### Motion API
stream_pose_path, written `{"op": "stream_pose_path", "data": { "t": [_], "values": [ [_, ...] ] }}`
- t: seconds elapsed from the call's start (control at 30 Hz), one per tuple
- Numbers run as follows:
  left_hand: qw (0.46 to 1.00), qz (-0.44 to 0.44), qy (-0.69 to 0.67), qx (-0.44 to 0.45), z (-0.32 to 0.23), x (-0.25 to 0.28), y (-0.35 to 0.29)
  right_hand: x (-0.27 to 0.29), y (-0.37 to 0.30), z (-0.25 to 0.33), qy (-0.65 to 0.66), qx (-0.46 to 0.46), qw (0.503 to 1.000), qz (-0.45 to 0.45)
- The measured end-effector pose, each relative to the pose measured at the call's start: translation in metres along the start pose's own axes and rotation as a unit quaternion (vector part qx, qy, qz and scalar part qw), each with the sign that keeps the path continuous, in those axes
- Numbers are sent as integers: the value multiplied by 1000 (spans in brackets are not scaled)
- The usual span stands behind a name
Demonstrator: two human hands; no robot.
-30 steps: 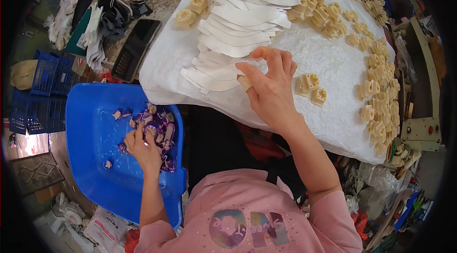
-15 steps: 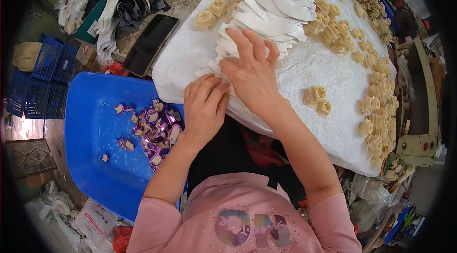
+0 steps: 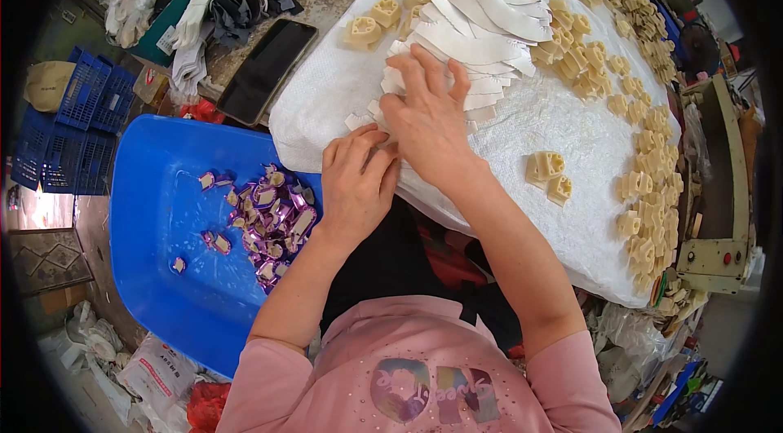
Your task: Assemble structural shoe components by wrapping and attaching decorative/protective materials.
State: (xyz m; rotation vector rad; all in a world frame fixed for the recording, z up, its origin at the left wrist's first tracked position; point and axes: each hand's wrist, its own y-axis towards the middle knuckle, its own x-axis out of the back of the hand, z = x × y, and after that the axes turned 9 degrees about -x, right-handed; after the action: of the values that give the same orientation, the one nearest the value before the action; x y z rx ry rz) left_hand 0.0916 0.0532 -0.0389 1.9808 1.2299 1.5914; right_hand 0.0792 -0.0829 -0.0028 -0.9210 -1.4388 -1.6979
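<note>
White overlapping strips (image 3: 485, 29) run in a fanned row over the pale cover (image 3: 595, 213), and at their near end we see both hands meeting. The left hand (image 3: 357, 182) bends its fingers close together by the cover's near edge; the right hand (image 3: 432, 127) rests over the lowest strips, fingers curved and slightly parted. Since the knuckles hide the fingertips, we cannot tell whether either hand pinches anything. We judge the step in hand to be sorting out one strip from its neighbours; the next move calls for a fine pinch that leaves the layers beneath undisturbed.

Beside the left forearm, we find a blue tub (image 3: 134, 270) with shiny purple-and-cream pieces (image 3: 273, 213) heaped toward its right side and a few lying apart. Farther left stand blue crates (image 3: 86, 94), whose contents we cannot make out.
</note>
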Motion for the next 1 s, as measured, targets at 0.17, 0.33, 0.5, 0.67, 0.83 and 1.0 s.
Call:
{"op": "stream_pose_path", "data": {
  "t": [0.17,0.33,0.5,0.67,0.83,1.0],
  "values": [
    [1000,-6,-1,6,-1,-1,-1,2,3,2,-20,5,1000,-6],
    [1000,-10,-7,2,0,-1,-1,-7,5,3,-41,-3,999,-13],
    [1000,-11,12,1,1,-2,-2,-1,-1,-4,-31,47,997,-58],
    [1000,-17,7,1,2,-3,-2,12,-19,-12,2,61,995,-84],
    [1000,-5,-7,7,0,1,-1,45,-40,-22,71,10,993,-96],
    [1000,-2,-2,5,0,-2,-3,88,-65,-49,290,-166,920,-206]
  ]
}}
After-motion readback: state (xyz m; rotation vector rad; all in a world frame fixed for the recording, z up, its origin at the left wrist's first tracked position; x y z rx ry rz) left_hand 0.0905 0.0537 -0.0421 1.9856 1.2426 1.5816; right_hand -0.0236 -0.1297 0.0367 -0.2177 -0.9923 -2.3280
